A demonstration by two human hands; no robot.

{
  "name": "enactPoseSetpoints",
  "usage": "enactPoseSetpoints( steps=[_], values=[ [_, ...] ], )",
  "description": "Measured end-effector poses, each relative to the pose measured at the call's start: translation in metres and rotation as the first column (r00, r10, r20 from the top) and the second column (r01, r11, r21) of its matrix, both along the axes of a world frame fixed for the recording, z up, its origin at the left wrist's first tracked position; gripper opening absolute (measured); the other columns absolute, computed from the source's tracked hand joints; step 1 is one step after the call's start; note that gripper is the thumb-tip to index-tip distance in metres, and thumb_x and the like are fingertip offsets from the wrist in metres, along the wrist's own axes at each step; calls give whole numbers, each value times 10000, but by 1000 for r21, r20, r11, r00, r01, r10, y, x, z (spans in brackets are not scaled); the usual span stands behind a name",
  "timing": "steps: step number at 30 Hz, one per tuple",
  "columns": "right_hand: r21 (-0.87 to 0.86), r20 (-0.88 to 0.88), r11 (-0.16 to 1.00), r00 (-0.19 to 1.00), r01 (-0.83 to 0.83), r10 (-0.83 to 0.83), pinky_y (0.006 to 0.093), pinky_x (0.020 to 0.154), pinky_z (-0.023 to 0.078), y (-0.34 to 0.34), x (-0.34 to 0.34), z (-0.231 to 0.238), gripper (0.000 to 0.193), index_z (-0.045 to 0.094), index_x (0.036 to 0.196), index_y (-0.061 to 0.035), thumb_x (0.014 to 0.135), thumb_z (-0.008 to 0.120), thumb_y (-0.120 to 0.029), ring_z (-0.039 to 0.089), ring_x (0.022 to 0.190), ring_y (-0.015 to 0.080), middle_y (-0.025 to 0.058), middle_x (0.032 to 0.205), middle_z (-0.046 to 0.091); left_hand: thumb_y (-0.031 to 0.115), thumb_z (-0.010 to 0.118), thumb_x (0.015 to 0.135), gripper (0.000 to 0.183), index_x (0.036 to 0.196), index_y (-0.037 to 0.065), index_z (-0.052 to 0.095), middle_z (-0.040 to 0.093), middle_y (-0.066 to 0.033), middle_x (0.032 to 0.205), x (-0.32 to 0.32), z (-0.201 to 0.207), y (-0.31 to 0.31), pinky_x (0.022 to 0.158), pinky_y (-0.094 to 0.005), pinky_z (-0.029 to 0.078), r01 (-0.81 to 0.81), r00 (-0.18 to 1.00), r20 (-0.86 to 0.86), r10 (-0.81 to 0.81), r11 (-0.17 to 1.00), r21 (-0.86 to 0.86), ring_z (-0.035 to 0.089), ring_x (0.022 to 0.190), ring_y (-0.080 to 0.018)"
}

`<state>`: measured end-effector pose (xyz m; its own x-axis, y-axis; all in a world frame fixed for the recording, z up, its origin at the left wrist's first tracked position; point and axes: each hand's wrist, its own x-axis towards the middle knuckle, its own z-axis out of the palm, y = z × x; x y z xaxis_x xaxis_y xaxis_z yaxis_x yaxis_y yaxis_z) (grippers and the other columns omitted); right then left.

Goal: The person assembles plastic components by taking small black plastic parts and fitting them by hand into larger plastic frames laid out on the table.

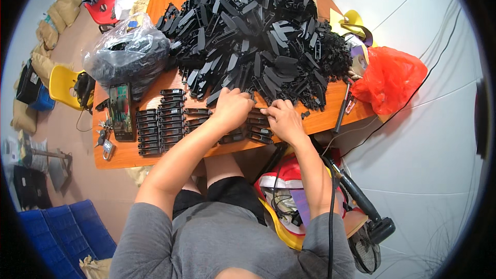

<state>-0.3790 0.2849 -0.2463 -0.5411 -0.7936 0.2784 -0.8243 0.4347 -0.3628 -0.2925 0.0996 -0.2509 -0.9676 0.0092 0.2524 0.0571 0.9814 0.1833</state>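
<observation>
Both of my hands are over the near part of the orange table, at the foot of a big heap of black plastic parts (258, 46). My left hand (232, 108) has its fingers curled, with the back of the hand covering whatever they grip. Close by on the right, my right hand (284, 120) pinches with its fingertips beside a small black part. What lies in the pinch is too small to make out. Under and between the hands run stacked rows of long black clip-like parts (260, 130). More of these rows (171, 121) lie left of my left forearm.
A phone (122, 112), keys and a padlock (108, 147) lie at the table's left. Behind them sits a clear bag of black parts (126, 54). On the right are a black-handled tool (342, 109) and a red plastic bag (395, 77). A dark cable hangs beside my right arm.
</observation>
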Motion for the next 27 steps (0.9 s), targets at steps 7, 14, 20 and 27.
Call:
enactPoseSetpoints(
  steps=[7, 14, 20, 27],
  values=[
    [164, -82, 985, 996, 59, -46, 398, 799, 512, -8, 9, 2, 140, 718, 919, -112, 807, 634, -97, 556, 999, 265, 42, 1026, 600, 165, 635, 793, 124, 841, 180, 749, 658, 25, 857, 0, 7, 1, 784, -392, 393, -11, 999, 49, 14, 998, -57, 582, 875, -203],
    [-387, 434, 776, 841, 499, -324, 340, 787, 511, 43, 14, -22, 170, 696, 1009, -31, 885, 581, -45, 653, 896, 295, 147, 942, 672, 610, 728, 664, 920, 1302, -16, 513, 575, -111, 1241, 32, 11, 26, 1000, -420, 339, 127, 982, -137, -129, 992, -22, 497, 1177, -268],
    [-329, 438, 669, 736, 666, -517, 373, 791, 503, 56, 2, -26, 181, 669, 1039, -18, 889, 583, -74, 644, 884, 307, 145, 964, 659, 577, 749, 662, 911, 1339, 23, 493, 547, -100, 1286, 25, 11, 47, 1029, -451, 299, 21, 994, 104, -22, 1000, 15, 448, 1240, -276],
    [-210, 206, 573, 609, 792, -766, 419, 838, 498, 73, -22, -11, 205, 651, 1064, -37, 872, 590, -76, 626, 970, 346, 152, 1044, 652, 500, 789, 650, 892, 1335, 24, 473, 501, -123, 1321, 42, 18, 53, 1033, -476, 288, -37, 998, -53, 39, 998, 48, 431, 1250, -292]
  ],
)
